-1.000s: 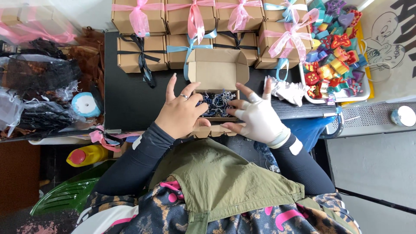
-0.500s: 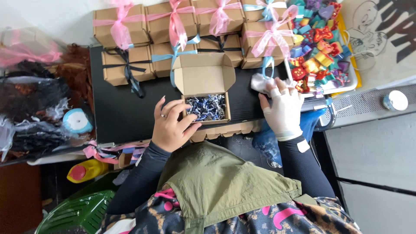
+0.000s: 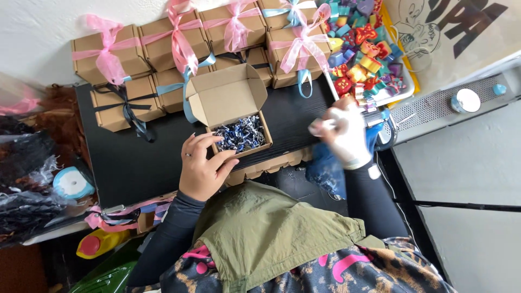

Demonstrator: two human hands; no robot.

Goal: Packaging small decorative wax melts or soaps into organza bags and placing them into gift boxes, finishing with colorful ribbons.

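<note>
Open box (image 3: 233,116) sits mid-tabletop (image 3: 135,163), lid up, exposing blue-white shred filler. Left hand (image 3: 203,168), fingers loosely spread, steadies its near-left corner. Right hand (image 3: 342,135), gloved and blurred, hovers near the toy tray (image 3: 399,95); grip indeterminable.

A gift-packing workbench: ribboned cardboard boxes (image 3: 163,49), ribbon spool (image 3: 72,183).

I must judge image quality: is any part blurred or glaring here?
Head view: right hand is motion-blurred, so its grip is unclear; left hand and open box are sharp; light is soft and even, without glare; edges bend slightly.
</note>
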